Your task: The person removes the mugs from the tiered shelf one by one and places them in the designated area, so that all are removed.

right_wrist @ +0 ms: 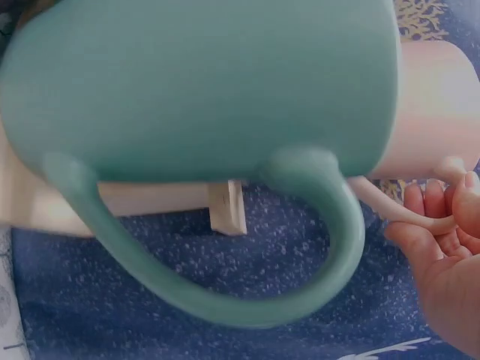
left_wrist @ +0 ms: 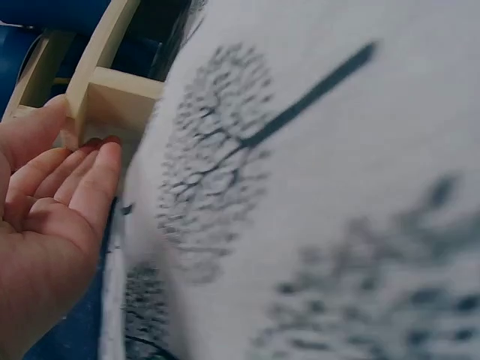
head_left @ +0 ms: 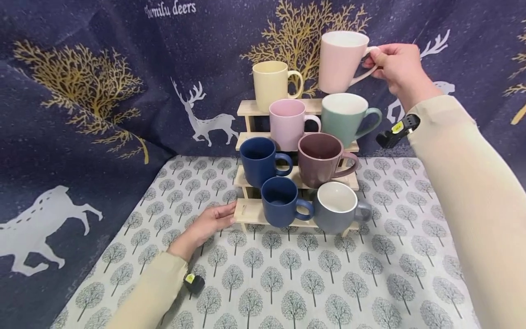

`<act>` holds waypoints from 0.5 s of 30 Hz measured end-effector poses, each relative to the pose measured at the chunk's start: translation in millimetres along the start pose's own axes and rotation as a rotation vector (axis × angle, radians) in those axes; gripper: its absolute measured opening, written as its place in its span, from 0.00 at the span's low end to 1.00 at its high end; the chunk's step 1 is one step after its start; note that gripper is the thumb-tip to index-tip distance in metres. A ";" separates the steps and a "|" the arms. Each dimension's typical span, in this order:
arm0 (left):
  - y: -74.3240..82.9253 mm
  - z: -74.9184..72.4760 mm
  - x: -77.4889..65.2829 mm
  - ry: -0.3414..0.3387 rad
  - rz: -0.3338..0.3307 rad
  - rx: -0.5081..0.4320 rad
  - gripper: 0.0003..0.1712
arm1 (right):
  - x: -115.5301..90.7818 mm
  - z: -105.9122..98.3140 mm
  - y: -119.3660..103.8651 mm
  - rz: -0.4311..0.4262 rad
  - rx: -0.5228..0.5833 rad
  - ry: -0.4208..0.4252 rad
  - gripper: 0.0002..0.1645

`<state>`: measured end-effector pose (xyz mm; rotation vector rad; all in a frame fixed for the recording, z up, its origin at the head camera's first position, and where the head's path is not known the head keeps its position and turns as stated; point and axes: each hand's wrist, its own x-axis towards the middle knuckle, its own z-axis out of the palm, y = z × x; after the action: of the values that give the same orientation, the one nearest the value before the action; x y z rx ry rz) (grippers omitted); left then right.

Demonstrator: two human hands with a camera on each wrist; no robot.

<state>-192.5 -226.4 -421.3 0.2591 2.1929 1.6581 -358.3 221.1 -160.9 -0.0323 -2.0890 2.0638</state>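
Note:
At the top right of the head view, my right hand (head_left: 398,68) grips the handle of a tall light-pink mug (head_left: 340,64). The mug is upright, above or at the top tier of a stepped wooden rack (head_left: 249,209); whether its base touches the board is hidden behind the green mug (head_left: 343,116). That green mug fills much of the right wrist view, nearer the camera than the pink one. My left hand (head_left: 210,221) holds the left end of the rack's lowest board. The left wrist view shows its thumb and fingers (left_wrist: 109,169) at the wooden corner.
On the rack stand a yellow mug (head_left: 271,84), a lilac mug (head_left: 286,123), a plum mug (head_left: 319,157), a grey mug (head_left: 334,214) and two navy mugs, one higher (head_left: 258,160) and one lower (head_left: 279,203). A tree-print cloth (head_left: 271,278) lies beneath; a dark deer-print curtain (head_left: 164,55) hangs behind.

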 end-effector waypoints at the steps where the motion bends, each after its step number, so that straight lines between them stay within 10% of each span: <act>1: 0.9 -1.7 1.3 0.001 0.002 0.006 0.38 | 1.9 -0.5 -0.6 0.003 0.008 0.004 0.15; 15: 10.2 -7.4 5.5 -0.020 0.022 0.047 0.38 | 18.2 -5.0 -11.4 0.033 0.182 -0.018 0.15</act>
<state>-201.3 -228.0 -410.8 0.3118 2.2241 1.6099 -373.9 228.7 -147.2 -0.0203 -1.9135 2.2728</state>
